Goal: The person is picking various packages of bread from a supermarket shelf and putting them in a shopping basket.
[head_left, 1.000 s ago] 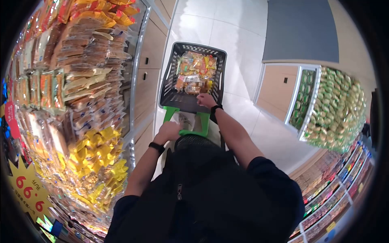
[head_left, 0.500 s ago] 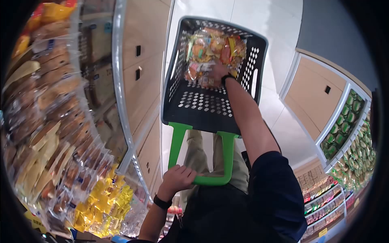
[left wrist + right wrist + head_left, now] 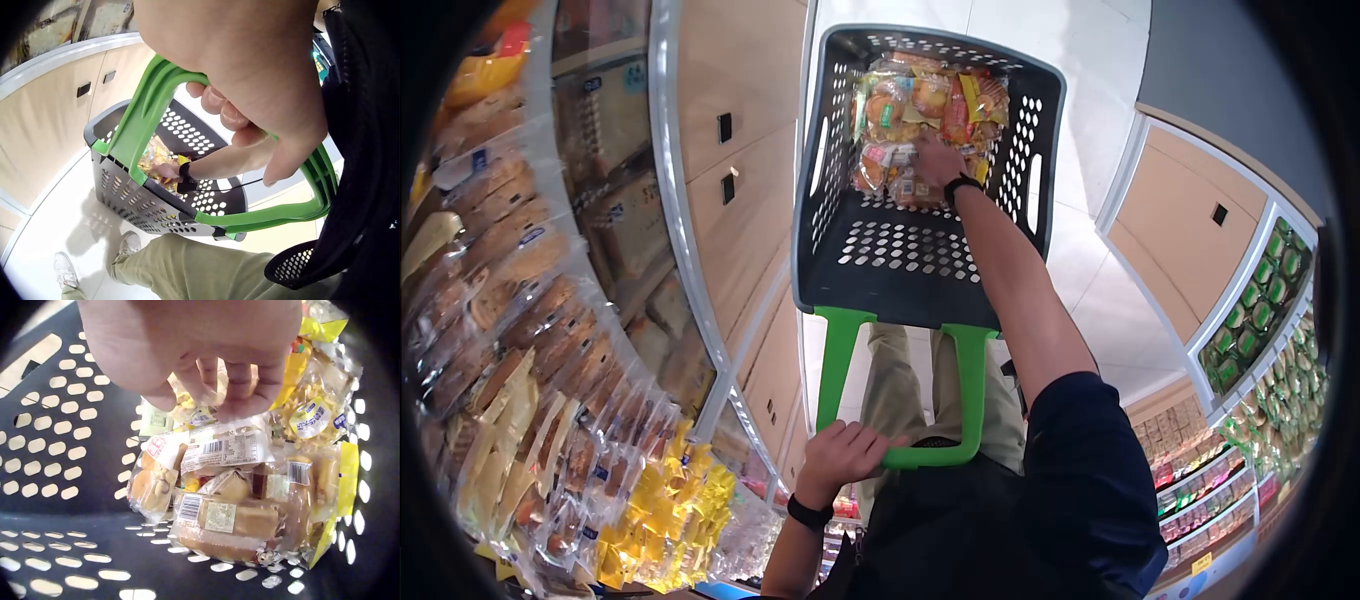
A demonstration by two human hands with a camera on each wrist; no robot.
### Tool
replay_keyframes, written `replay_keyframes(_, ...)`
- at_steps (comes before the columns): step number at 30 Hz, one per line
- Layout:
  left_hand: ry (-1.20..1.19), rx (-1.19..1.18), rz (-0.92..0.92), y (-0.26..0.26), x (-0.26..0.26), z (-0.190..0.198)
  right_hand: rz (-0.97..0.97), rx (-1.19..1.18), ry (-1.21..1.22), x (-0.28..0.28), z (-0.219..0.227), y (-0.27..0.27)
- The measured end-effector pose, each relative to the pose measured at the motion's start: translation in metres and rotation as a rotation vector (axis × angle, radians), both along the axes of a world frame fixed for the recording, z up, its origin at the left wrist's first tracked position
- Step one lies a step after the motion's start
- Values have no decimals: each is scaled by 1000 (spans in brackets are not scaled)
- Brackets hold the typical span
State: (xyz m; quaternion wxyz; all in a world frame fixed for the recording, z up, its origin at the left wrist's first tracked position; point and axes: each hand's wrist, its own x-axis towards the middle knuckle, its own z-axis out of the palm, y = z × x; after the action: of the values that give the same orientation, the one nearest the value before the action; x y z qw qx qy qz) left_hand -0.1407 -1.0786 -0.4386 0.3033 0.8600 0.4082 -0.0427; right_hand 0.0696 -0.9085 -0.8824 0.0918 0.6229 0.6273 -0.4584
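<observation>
My left hand grips the green handle of a dark grey shopping basket, fingers wrapped round the bar and thumb along it. Inside the basket, packaged breads and pastries lie in clear and yellow wrappers at the far end. My right hand reaches over them. In the right wrist view its fingers hang down, loosely bent, with the thumb apart, fingertips right at a white-labelled pack. Below that pack lies a barcoded bread pack.
Shelves of wrapped breads and yellow packs stand on the left above wooden cabinets. At right are a wooden cabinet and green-packed goods. White tiled floor lies beyond the basket.
The basket looks larger and nearer, with its handle raised in my left hand. My right hand has moved from the basket's near side forward onto the packs.
</observation>
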Motion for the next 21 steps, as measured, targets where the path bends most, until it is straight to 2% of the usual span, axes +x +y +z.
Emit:
replay_keyframes(2, -22, 17, 11, 0, 3, 4, -77, 117, 97, 17, 19, -14)
replay_keyframes(4, -41, 52, 11, 0, 2, 10, -212, 317, 458, 31, 51, -21)
replay_keyframes(8, -30, 40, -14, -3, 8, 21, -470, 447, 604, 44, 114, -41)
replay_keyframes(10, -4, -4, -28, -5, 12, 29, -608, 315, 796, 44, 182, -40)
replay_keyframes(11, 51, -71, -51, -7, 11, 36, -589, 339, 802, 41, 221, -40)
replay_keyframes(13, 21, -86, -52, -8, 16, 45, -744, 32, 999, 39, 305, -39)
replay_keyframes(14, 4, -133, -57, -8, 17, 54, -722, 47, 1011, 36, 346, -42)
replay_keyframes(16, -58, -187, -45, -1, 21, 76, -811, -129, 1208, 28, 413, -49)
replay_keyframes(18, -303, -338, 106, 3, 18, 95, -745, -89, 1307, 18, 455, -66)
replay_keyframes(20, -494, -325, 493, 4, 16, 130, -671, -61, 1434, 10, 497, -77)
replay_keyframes(21, -716, -452, 714, 7, 11, 146, -644, -30, 1518, 7, 533, -82)
